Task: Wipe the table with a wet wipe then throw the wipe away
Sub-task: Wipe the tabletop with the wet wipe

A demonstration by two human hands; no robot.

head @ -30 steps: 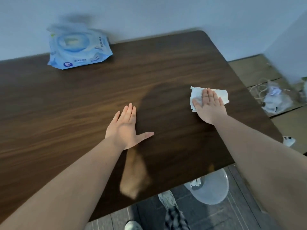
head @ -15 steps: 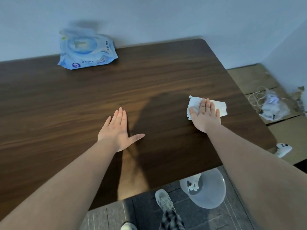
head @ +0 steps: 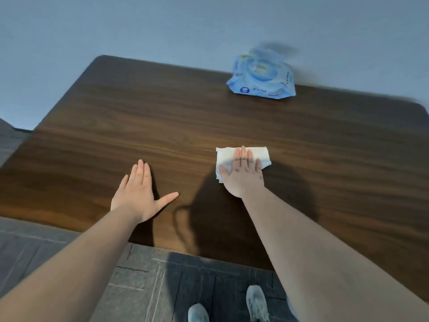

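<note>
A white wet wipe (head: 261, 154) lies flat on the dark wooden table (head: 232, 122), near its middle. My right hand (head: 242, 175) presses palm-down on the wipe, fingers together, covering its near half. My left hand (head: 139, 194) rests flat on the bare wood to the left, thumb spread out, holding nothing. Both forearms reach in from the bottom of the frame.
A blue pack of wet wipes (head: 262, 77) with its lid up sits at the table's far edge against the pale wall. Grey tiled floor and my two shoes (head: 255, 303) show below the near edge. The table's left corner is rounded.
The view has swung left, so the right table edge, the bin and the floor clutter are out of sight. My right hand has slid the wipe leftward across the table toward its middle.
</note>
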